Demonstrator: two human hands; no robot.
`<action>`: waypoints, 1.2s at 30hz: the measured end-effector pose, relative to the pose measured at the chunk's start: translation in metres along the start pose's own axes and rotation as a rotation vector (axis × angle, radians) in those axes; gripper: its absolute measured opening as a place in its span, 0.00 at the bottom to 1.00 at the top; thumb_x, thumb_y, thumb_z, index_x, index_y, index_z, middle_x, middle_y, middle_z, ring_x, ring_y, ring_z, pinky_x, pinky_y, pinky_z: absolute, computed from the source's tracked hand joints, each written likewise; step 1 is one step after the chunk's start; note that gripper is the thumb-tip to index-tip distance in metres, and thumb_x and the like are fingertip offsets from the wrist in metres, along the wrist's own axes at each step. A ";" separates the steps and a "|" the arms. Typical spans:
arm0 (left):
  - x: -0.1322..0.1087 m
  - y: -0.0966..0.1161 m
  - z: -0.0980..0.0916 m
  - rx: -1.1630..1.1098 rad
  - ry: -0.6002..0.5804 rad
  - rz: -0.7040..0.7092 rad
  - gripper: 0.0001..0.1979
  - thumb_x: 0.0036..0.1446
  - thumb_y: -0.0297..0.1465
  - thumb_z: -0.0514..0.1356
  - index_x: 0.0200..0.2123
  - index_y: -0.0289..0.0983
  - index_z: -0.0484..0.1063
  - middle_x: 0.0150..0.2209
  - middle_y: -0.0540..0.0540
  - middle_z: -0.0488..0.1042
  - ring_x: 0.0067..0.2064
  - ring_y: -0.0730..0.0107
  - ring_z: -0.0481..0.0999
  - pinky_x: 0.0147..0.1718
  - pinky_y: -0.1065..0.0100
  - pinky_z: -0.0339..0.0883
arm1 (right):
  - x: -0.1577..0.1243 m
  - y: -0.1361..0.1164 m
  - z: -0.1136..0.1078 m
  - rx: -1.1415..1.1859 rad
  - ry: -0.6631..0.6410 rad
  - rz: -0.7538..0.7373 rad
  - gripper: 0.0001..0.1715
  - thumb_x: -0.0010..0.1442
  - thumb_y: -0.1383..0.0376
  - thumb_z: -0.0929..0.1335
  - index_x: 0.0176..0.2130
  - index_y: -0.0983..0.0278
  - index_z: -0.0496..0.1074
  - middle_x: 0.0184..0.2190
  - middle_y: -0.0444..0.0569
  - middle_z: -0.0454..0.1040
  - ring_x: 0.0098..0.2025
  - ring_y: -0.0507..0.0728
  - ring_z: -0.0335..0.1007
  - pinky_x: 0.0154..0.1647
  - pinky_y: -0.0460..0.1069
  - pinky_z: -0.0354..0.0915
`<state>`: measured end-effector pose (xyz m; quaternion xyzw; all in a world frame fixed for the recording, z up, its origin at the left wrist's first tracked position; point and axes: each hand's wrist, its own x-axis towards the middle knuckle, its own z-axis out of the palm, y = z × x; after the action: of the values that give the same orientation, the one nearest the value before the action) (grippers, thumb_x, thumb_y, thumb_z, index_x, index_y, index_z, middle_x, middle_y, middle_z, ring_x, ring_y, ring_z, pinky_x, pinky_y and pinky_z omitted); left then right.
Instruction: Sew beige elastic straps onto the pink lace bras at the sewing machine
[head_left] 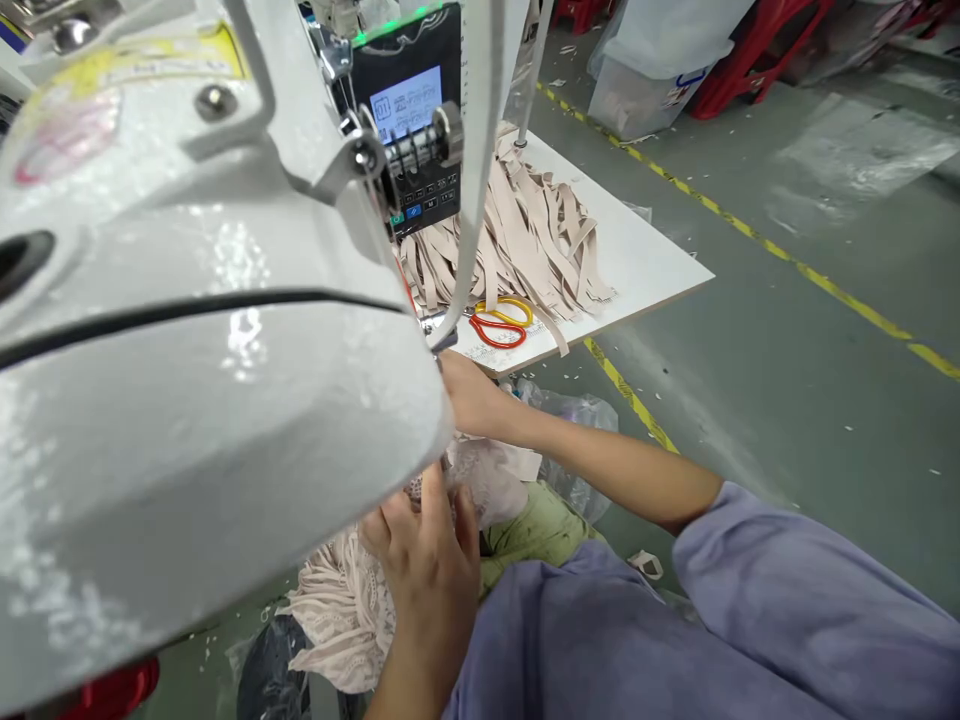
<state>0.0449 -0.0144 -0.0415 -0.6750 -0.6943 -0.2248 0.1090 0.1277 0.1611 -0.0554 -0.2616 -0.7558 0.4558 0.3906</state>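
Observation:
My left hand (429,555) lies with fingers stretched out and spread on beige lace fabric (491,480), by the lower edge of a white sewing machine head (225,420). Its fingertips are partly hidden by the machine. My right hand (474,398) reaches in from the right at the machine's end, above the lace, with its fingers hidden behind the head. The needle area is out of sight. A gathered bundle of beige lace (349,610) hangs to the left of my left wrist.
Beige fabric strips (525,235) are piled on the white table (649,270). Scissors with red and yellow handles (501,322) lie at its near edge. A control panel (409,110) stands behind the machine. Plastic bins (649,85) and a red stool (750,60) are on the floor.

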 end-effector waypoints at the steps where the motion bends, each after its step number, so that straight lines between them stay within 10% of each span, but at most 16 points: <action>1: 0.001 -0.001 0.001 -0.002 0.000 0.000 0.25 0.60 0.31 0.61 0.61 0.36 0.67 0.58 0.30 0.65 0.58 0.45 0.67 0.58 0.50 0.57 | 0.000 0.000 0.000 -0.005 -0.001 0.007 0.02 0.52 0.69 0.66 0.30 0.64 0.65 0.36 0.47 0.69 0.29 0.52 0.59 0.32 0.49 0.60; 20: -0.010 -0.018 0.008 -0.086 0.084 -0.137 0.29 0.59 0.37 0.63 0.61 0.35 0.64 0.55 0.31 0.67 0.60 0.43 0.65 0.59 0.44 0.55 | -0.009 0.007 -0.003 0.070 0.170 0.029 0.06 0.58 0.64 0.71 0.34 0.64 0.72 0.39 0.46 0.71 0.29 0.49 0.60 0.32 0.46 0.60; 27: -0.010 -0.037 0.013 -0.659 -0.161 -0.598 0.33 0.65 0.44 0.54 0.67 0.36 0.50 0.60 0.31 0.65 0.56 0.55 0.73 0.49 0.60 0.70 | -0.042 0.009 -0.009 0.164 0.210 0.108 0.07 0.62 0.61 0.70 0.37 0.63 0.71 0.38 0.48 0.71 0.32 0.51 0.64 0.34 0.47 0.63; 36: -0.003 -0.033 0.005 -0.487 -0.206 -0.514 0.32 0.62 0.44 0.58 0.63 0.35 0.56 0.54 0.33 0.67 0.53 0.54 0.72 0.45 0.61 0.70 | -0.075 0.018 -0.012 0.118 0.033 0.066 0.18 0.59 0.53 0.72 0.41 0.63 0.72 0.41 0.50 0.72 0.40 0.55 0.69 0.45 0.52 0.67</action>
<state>0.0132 -0.0146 -0.0524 -0.5038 -0.7746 -0.3344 -0.1854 0.1802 0.1185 -0.0941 -0.2705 -0.7120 0.5080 0.4024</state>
